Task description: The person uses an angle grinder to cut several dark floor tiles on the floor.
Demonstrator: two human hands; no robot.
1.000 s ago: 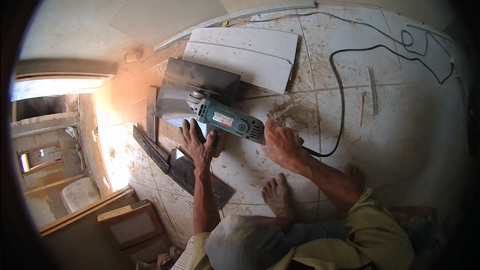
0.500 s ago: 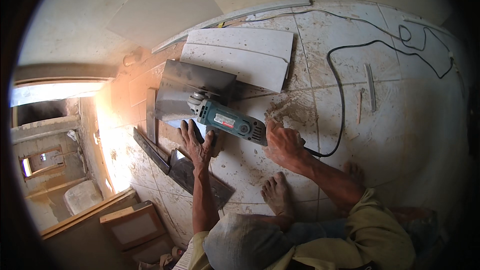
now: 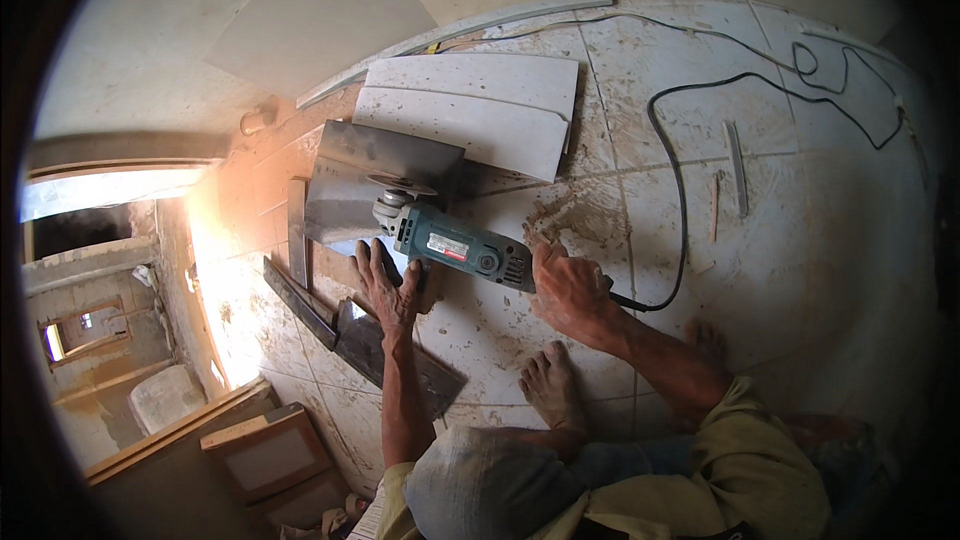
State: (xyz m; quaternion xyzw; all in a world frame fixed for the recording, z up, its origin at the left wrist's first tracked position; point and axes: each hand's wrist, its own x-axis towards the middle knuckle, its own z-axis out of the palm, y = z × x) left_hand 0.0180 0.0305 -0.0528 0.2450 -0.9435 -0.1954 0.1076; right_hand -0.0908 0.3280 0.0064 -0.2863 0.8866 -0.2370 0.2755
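Observation:
My right hand is wrapped round the rear end of a teal angle grinder. The grinder's head and thin disc are over a dark glossy tile; whether the disc touches it, I cannot tell. Spread fingers of my left hand rest at the tile's near edge, close to the grinder's head. Beside that hand lie a dark offcut and a narrow dark strip. Another strip lies along the tile's left side.
White tiles lie beyond the dark one. A black power cord loops over the dusty floor on the right, near a metal strip. My bare foot is close below the grinder. Boxes stand at lower left.
The grinder's disc shows more clearly above the dark tile, its head slightly shifted. The whole view has moved a little; both hands keep their places on grinder and tile.

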